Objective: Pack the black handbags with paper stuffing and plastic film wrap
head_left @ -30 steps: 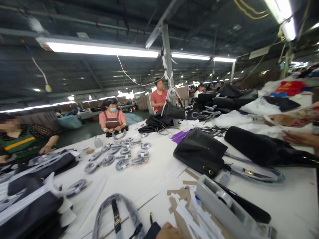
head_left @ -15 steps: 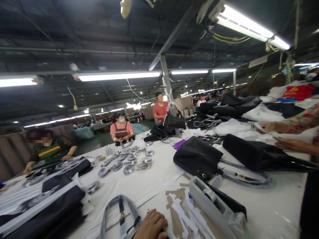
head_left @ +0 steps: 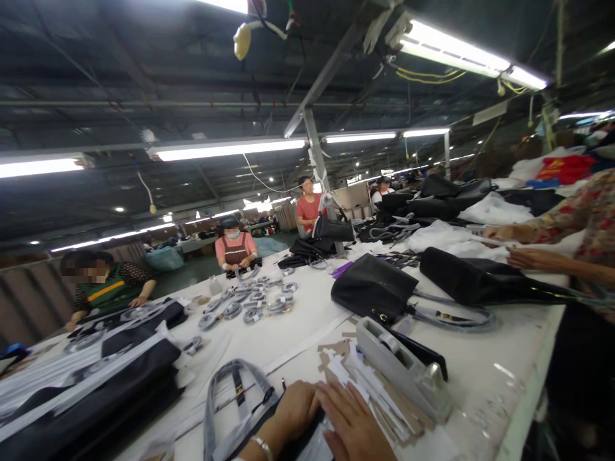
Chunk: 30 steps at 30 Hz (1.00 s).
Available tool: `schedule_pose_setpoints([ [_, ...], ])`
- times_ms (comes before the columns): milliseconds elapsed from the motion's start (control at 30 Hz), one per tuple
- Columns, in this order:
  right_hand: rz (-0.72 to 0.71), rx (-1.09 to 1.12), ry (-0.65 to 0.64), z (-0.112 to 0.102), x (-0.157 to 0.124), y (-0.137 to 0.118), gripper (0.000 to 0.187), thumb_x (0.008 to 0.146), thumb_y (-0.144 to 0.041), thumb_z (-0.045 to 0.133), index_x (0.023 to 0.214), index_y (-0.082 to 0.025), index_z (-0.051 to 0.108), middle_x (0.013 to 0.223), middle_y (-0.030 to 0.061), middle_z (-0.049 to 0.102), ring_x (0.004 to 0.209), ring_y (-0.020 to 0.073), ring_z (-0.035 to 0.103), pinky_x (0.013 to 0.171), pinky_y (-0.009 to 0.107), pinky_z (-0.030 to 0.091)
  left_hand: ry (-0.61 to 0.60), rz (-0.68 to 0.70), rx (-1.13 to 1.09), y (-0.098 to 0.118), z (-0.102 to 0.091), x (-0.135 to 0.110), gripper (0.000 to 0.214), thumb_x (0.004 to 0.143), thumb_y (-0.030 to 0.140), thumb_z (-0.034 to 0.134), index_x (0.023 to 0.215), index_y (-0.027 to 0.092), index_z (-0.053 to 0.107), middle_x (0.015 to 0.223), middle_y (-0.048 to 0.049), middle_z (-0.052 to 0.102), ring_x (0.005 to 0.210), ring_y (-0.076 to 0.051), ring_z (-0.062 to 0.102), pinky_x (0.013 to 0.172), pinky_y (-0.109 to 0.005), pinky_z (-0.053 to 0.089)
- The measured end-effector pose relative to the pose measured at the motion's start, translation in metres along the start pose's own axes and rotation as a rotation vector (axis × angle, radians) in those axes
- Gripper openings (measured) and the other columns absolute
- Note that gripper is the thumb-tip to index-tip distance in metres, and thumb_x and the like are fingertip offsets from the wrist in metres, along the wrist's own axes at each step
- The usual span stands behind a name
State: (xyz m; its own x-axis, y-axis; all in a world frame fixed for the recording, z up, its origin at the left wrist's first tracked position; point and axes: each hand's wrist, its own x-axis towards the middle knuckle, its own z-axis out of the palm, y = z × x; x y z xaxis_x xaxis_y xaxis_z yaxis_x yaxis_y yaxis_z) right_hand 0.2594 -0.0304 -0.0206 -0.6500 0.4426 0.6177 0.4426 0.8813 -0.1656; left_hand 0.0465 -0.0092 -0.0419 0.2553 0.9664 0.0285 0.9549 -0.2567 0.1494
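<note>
Head cam: black bag (head_left: 302, 436) btm ctr, wrapped handle (head_left: 211, 410) pointing up-frame, its long axis near vert. L hand (head_left: 296, 408) bent over bag, R hand (head_left: 353, 419) straight-fingered; I can't tell either's grip.

- No text legible.
- White bands (head_left: 256, 317) on coiled straps (head_left: 233, 312) beyond left hand (head_left: 296, 410): too small.
- Yellow mark (head_left: 557, 170) on red bundle (head_left: 575, 169), far right of right hand (head_left: 353, 422): blurred.

Passable: bare table (head_left: 300, 330) between coils (head_left: 252, 314) and dispenser (head_left: 384, 352). In way: paper scraps (head_left: 369, 390) beside right hand (head_left: 354, 419), strap loop (head_left: 210, 406) beside left hand (head_left: 294, 410), 2 bags (head_left: 375, 288) beyond dispenser.
</note>
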Motion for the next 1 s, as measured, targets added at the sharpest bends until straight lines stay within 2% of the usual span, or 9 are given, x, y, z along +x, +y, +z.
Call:
schedule_pose_setpoints([
  [67, -0.002, 0.107, -0.158, 0.001, 0.011, -0.006, 0.052, 0.095, -0.045, 0.047, 0.141, -0.020, 0.051, 0.143, 0.0088, 0.052, 0.131, 0.0308, 0.050, 0.110, 0.047, 0.041, -0.003, 0.006, -0.044, 0.002, -0.002, 0.000, 0.034, 0.098, 0.038, 0.036, 0.102, 0.020, 0.064, 0.098, -0.0079, 0.072, 0.093, -0.024, 0.066, 0.086, -0.036, 0.049],
  [167, 0.107, 0.243, -0.314, 0.002, 0.012, -0.015, 0.053, 0.094, -0.051, 0.048, 0.135, -0.020, 0.058, 0.145, 0.0084, 0.051, 0.132, 0.0308, 0.048, 0.113, 0.045, 0.037, 0.038, -0.003, -0.148, 0.005, -0.006, 0.002, 0.037, 0.101, 0.035, 0.029, 0.110, 0.021, 0.062, 0.102, -0.0052, 0.072, 0.097, -0.020, 0.066, 0.090, -0.033, 0.049],
  [333, 0.197, 0.290, -0.276, 0.006, 0.002, -0.022, 0.049, 0.095, -0.049, 0.044, 0.133, -0.022, 0.059, 0.141, 0.0065, 0.056, 0.132, 0.0267, 0.047, 0.116, 0.043, 0.030, 0.187, -0.089, -0.231, 0.007, -0.027, -0.005, 0.033, 0.093, 0.024, 0.037, 0.109, 0.017, 0.066, 0.129, -0.0085, 0.064, 0.121, -0.019, 0.058, 0.109, -0.034, 0.042],
  [433, 0.195, 0.268, -0.261, 0.010, 0.001, -0.023, 0.048, 0.095, -0.048, 0.044, 0.131, -0.021, 0.060, 0.139, 0.0067, 0.058, 0.131, 0.0274, 0.048, 0.115, 0.046, 0.029, 0.248, -0.136, -0.208, 0.009, -0.045, -0.037, 0.036, 0.091, 0.022, 0.038, 0.114, 0.020, 0.066, 0.125, -0.0067, 0.068, 0.118, -0.021, 0.062, 0.106, -0.036, 0.046],
  [533, 0.171, 0.243, -0.257, 0.014, 0.004, -0.022, 0.047, 0.094, -0.046, 0.046, 0.131, -0.021, 0.059, 0.139, 0.0064, 0.058, 0.130, 0.0271, 0.049, 0.115, 0.048, 0.028, 0.213, -0.094, -0.175, 0.017, -0.054, -0.093, 0.035, 0.095, 0.039, 0.043, 0.119, 0.027, 0.066, 0.119, -0.0020, 0.071, 0.111, -0.023, 0.067, 0.098, -0.035, 0.054],
  [700, 0.133, 0.207, -0.314, 0.011, 0.011, -0.017, 0.044, 0.094, -0.041, 0.047, 0.130, -0.019, 0.061, 0.139, 0.0085, 0.058, 0.130, 0.0279, 0.049, 0.114, 0.048, 0.029, 0.253, -0.067, 0.104, 0.056, -0.034, -0.182, 0.045, 0.096, 0.041, 0.045, 0.137, 0.024, 0.054, 0.139, -0.0043, 0.057, 0.125, -0.025, 0.057, 0.101, -0.038, 0.053],
  [833, 0.051, 0.119, -0.393, 0.000, 0.017, -0.021, 0.040, 0.095, -0.033, 0.045, 0.126, -0.018, 0.065, 0.135, 0.0105, 0.061, 0.126, 0.0280, 0.053, 0.111, 0.048, 0.031, 0.199, -0.233, 0.191, 0.096, -0.017, -0.203, 0.048, 0.098, 0.037, 0.043, 0.142, 0.019, 0.046, 0.147, -0.0089, 0.048, 0.136, -0.027, 0.045, 0.108, -0.047, 0.045],
  [900, -0.019, 0.002, -0.401, -0.002, 0.029, -0.025, 0.037, 0.096, -0.034, 0.044, 0.119, -0.019, 0.068, 0.129, 0.0114, 0.065, 0.122, 0.0319, 0.056, 0.110, 0.058, 0.027, 0.206, -0.261, 0.151, 0.104, -0.015, -0.205, 0.051, 0.099, 0.039, 0.041, 0.146, 0.021, 0.039, 0.153, -0.0084, 0.040, 0.140, -0.025, 0.040, 0.114, -0.045, 0.037],
  [1000, -0.229, -0.106, -0.251, 0.006, 0.063, -0.033, 0.036, 0.094, -0.036, 0.045, 0.114, -0.018, 0.069, 0.124, 0.0137, 0.067, 0.127, 0.0382, 0.050, 0.107, 0.066, 0.023, 0.282, -0.293, 0.126, 0.105, -0.014, -0.207, 0.053, 0.100, 0.048, 0.034, 0.144, 0.020, 0.042, 0.151, -0.0084, 0.043, 0.140, -0.023, 0.039, 0.116, -0.040, 0.032],
])
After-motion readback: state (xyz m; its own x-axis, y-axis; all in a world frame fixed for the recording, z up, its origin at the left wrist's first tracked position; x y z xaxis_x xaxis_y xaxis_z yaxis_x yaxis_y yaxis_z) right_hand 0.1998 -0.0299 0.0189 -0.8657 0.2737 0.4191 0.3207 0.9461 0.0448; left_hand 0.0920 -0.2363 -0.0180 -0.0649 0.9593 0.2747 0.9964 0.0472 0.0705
